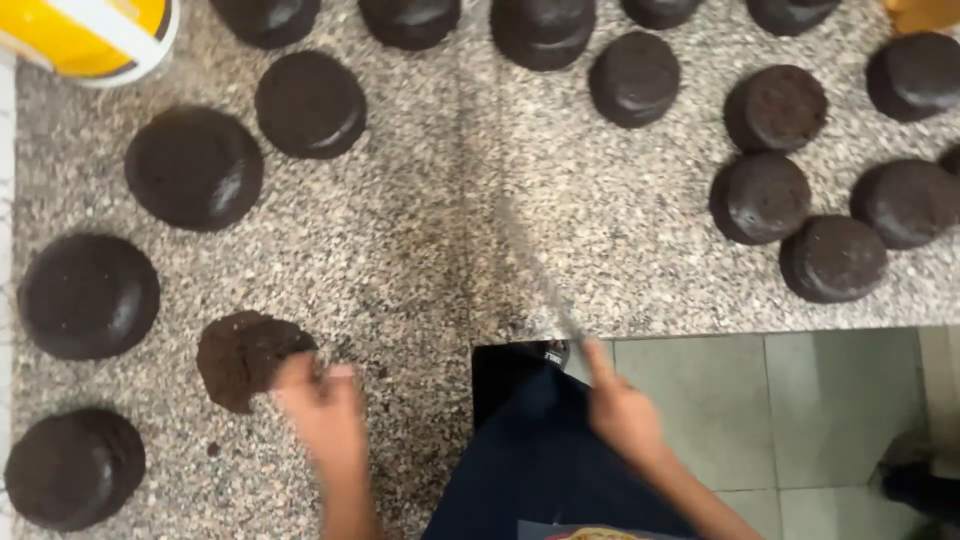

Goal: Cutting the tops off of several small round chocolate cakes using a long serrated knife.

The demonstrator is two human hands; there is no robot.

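Hands over a speckled counter (420, 240) of dark round cakes. Left hand (320, 405) — fingers curled, touching a broken cake piece (240, 355) near the counter's front edge. Right hand (622, 410) — closed around the handle of a blurred knife (535, 270), blade angled over the counter. Yellow tub (90, 35) at far left.

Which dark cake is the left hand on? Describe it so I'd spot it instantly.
On the speckled stone counter, look along the near edge, left of centre. The cake under the left hand is flat, ragged and crumbly, unlike the smooth, round domed cakes around it.
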